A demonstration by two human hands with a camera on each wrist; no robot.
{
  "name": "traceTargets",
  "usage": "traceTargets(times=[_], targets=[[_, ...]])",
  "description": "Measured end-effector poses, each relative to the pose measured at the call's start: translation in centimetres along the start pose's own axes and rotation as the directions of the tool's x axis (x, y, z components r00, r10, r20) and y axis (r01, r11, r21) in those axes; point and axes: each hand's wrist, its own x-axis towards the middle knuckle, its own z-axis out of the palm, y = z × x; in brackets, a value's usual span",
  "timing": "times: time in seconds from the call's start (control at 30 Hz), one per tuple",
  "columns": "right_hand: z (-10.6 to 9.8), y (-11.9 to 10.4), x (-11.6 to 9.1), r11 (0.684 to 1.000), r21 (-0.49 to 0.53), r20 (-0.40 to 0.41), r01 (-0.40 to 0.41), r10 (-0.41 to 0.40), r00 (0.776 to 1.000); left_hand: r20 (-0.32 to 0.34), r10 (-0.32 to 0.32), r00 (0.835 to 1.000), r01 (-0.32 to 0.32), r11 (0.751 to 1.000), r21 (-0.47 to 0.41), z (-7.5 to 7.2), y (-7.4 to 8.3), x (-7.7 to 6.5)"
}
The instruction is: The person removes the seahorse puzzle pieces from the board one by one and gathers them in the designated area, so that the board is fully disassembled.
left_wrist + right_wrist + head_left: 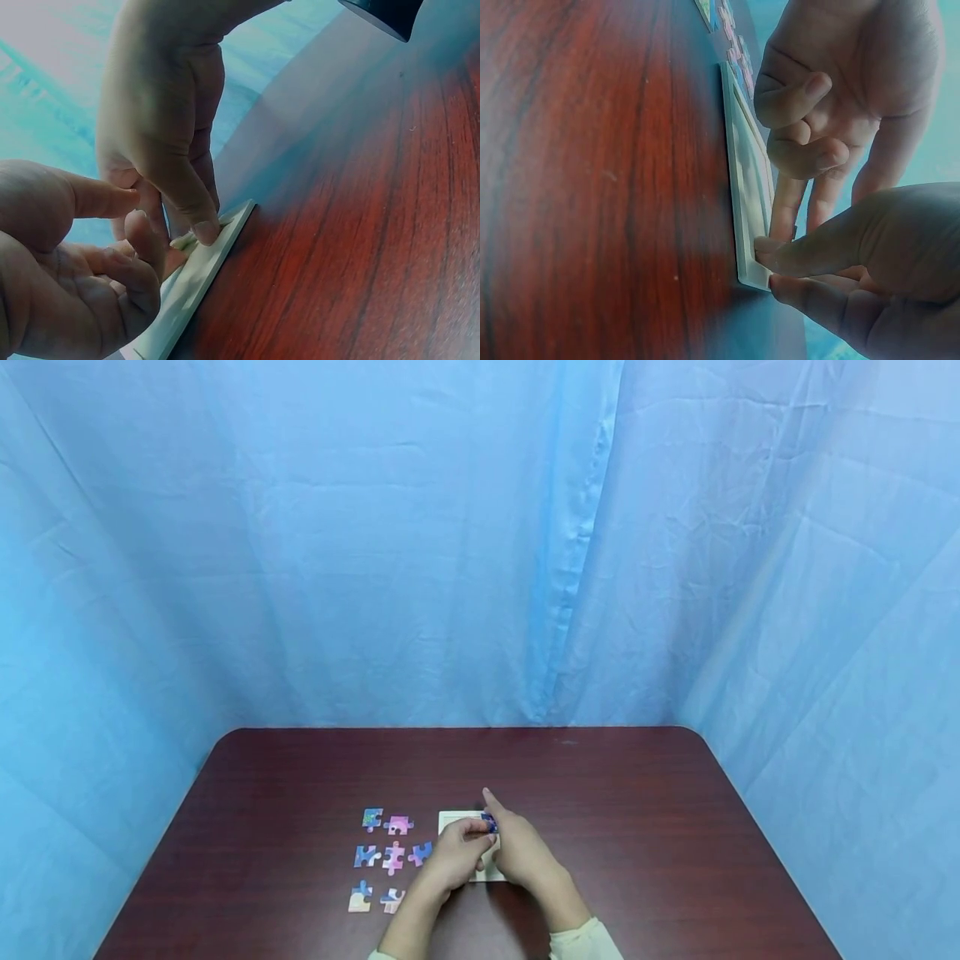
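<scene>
A shallow white puzzle tray [459,816] lies on the table under both hands. At its far right corner shows a dark blue puzzle piece [489,823], partly covered by fingers. My left hand [454,858] reaches in from the left and holds this piece at its fingertips. My right hand [527,853] is at the tray's right side, index finger pointing away from me. In the right wrist view, the right thumb [787,256] lies over the tray rim while another finger sits outside it, gripping the edge. The left hand [832,97] hangs above, fingertips beside that thumb.
Several loose puzzle pieces [393,857] in pink, blue and cream lie in rough rows left of the tray. The dark red-brown wooden table [660,843] has rounded far corners. Blue curtains [420,543] hang around its back and sides.
</scene>
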Motion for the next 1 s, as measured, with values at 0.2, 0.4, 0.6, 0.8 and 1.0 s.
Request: traceTargets(times=[0.2, 0.4, 0.6, 0.8, 1.0], targets=[[0.0, -0.1, 0.1, 1.0, -0.004, 0.002, 0.007, -0.007, 1.0, 0.007, 0.005, 1.0, -0.005, 1.0, 0.019, 0.0, 0.1, 0.1], [-0.1, -0.3, 0.0, 1.0, -0.009, -0.01, 0.021, -0.021, 1.0, 0.007, 0.014, 1.0, -0.014, 0.999, 0.031, -0.2, 0.3, -0.2], [0.0, -0.2, 0.0, 1.0, -0.008, -0.006, 0.015, -0.015, 1.0, -0.002, 0.018, 1.0, -0.018, 0.997, 0.07, -0.3, 0.4, -0.5], [-0.1, -0.2, -0.1, 1.0, 0.023, 0.003, -0.009, 0.009, 1.0, -0.019, 0.025, 1.0, -0.023, 0.993, 0.115, -0.9, 0.5, -1.0], [0.0, -0.2, -0.1, 1.0, 0.025, 0.0, -0.011, 0.011, 1.0, -0.056, 0.042, 0.998, -0.033, 0.986, 0.162, -1.8, 0.9, -1.6]])
